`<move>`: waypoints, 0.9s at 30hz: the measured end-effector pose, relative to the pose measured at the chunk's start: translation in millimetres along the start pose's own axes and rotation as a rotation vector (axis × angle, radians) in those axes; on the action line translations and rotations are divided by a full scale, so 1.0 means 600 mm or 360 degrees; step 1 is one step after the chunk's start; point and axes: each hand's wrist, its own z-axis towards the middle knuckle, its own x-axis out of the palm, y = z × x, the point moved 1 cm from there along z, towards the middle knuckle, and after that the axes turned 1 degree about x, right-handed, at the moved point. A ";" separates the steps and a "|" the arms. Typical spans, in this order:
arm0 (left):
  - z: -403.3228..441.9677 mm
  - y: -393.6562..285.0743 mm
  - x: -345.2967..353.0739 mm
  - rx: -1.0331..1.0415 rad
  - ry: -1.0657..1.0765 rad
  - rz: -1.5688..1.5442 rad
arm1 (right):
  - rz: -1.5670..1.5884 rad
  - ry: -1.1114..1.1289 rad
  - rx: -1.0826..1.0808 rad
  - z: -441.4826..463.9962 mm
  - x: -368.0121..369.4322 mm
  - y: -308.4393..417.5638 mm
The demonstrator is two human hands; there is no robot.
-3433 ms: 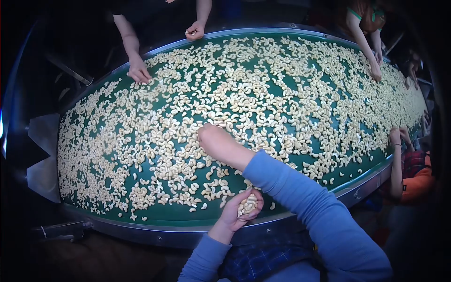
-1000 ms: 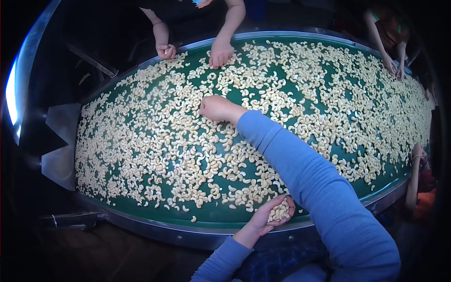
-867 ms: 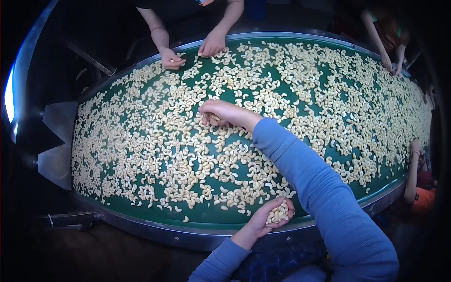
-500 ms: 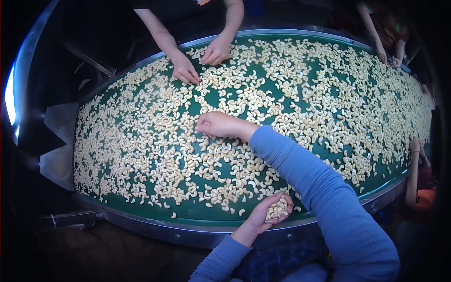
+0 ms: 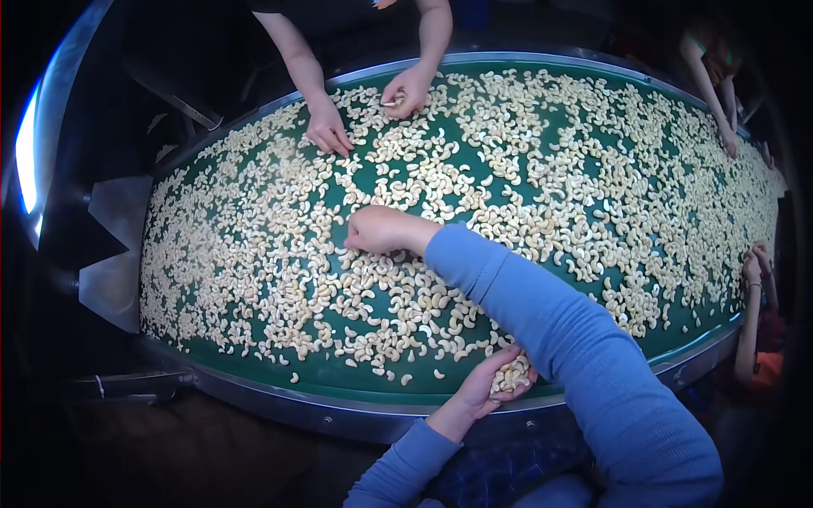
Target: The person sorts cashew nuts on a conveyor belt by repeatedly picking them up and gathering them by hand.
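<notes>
Pale cashew nuts (image 5: 423,182) lie scattered over a green belt (image 5: 339,381). My left hand (image 5: 487,385), palm up at the near edge of the belt, is cupped round a handful of cashews (image 5: 511,374). Over the middle of the belt, my right hand (image 5: 381,230) points down among the nuts with its fingers pressed together. Whatever is between those fingertips is hidden under the hand. My right forearm, in a blue sleeve, crosses above my left hand.
A metal rim (image 5: 328,419) borders the belt. Across it, a co-worker's two hands (image 5: 329,129) are at the nuts, one holding some. Other people's hands are at the far right (image 5: 728,142) and near right (image 5: 752,267). Metal plates (image 5: 110,292) stand at the left end.
The nuts have shifted left along the belt. My right hand has moved slightly left since half a second ago, while my left hand stays cupped. The co-worker's hand opposite has turned, showing nuts.
</notes>
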 end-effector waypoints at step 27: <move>0.134 0.099 0.107 0.0108 0.0238 0.0007 | 0.2378 0.0535 0.0260 -0.358 -0.081 -0.078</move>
